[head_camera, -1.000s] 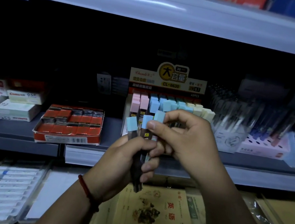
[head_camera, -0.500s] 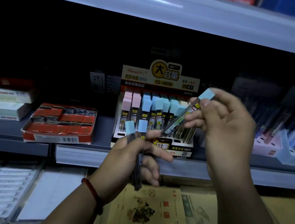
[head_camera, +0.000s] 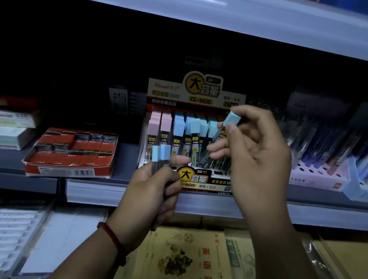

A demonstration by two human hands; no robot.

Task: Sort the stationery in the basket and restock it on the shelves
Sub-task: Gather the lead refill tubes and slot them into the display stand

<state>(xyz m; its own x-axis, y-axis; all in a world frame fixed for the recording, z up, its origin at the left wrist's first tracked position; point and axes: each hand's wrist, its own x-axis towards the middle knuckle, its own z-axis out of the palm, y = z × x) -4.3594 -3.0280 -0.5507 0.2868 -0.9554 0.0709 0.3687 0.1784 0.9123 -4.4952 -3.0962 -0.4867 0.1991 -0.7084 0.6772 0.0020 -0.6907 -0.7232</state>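
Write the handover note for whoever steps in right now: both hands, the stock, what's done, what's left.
Left hand: shut on two blue-capped lead tubes, held below the shelf edge.
Right hand: pinching one blue-capped lead tube, tilted over the lead refill display box.
Done: the box's pink and blue rows look mostly filled.
Left: slot this tube into the box, then the two from the left hand. The basket is out of view.

lead display box [head_camera: 195, 178] "CL-6630", "30", white box [head_camera: 11, 118] "0.5"

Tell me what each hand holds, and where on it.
Right hand: one lead tube, pinched just below its blue cap. Left hand: two tubes, gripped around their lower bodies.
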